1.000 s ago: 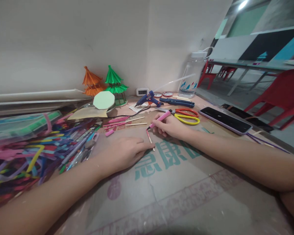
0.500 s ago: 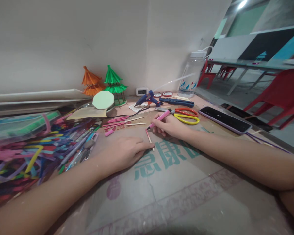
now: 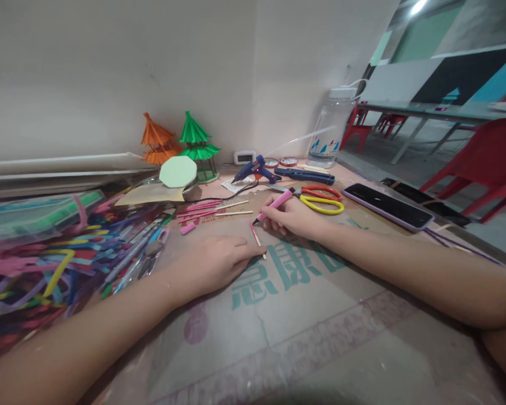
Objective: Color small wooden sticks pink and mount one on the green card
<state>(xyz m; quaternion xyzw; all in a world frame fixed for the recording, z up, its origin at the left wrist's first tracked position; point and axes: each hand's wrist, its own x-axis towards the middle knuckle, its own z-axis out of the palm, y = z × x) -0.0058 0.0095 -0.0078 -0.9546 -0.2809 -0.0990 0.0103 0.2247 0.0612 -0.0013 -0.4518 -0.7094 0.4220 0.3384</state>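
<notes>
My right hand (image 3: 290, 217) is closed round a pink marker (image 3: 277, 205), its tip down at the upper end of a thin wooden stick (image 3: 257, 237). The upper part of that stick is coloured pink and the lower part is pale wood. My left hand (image 3: 219, 256) lies palm down, its index finger stretched out and pressing the stick's lower end onto the cardboard; its other fingers are partly hidden. The marker's pink cap (image 3: 188, 228) lies beyond my left hand. Several pink sticks (image 3: 200, 209) and plain sticks (image 3: 235, 213) lie farther back.
Pliers with red and yellow handles (image 3: 321, 205), a phone (image 3: 387, 207), a blue glue gun (image 3: 256, 170) and a blue cutter (image 3: 306, 176) surround my right hand. A water bottle (image 3: 326, 129) stands behind. Coloured pipe cleaners (image 3: 37, 270) heap at left, before orange (image 3: 158, 140) and green (image 3: 196, 140) pagoda models.
Hardly anything differs. The marker tip stays at the stick's upper end with at most a slight shift, and my left finger keeps pressing the lower end.
</notes>
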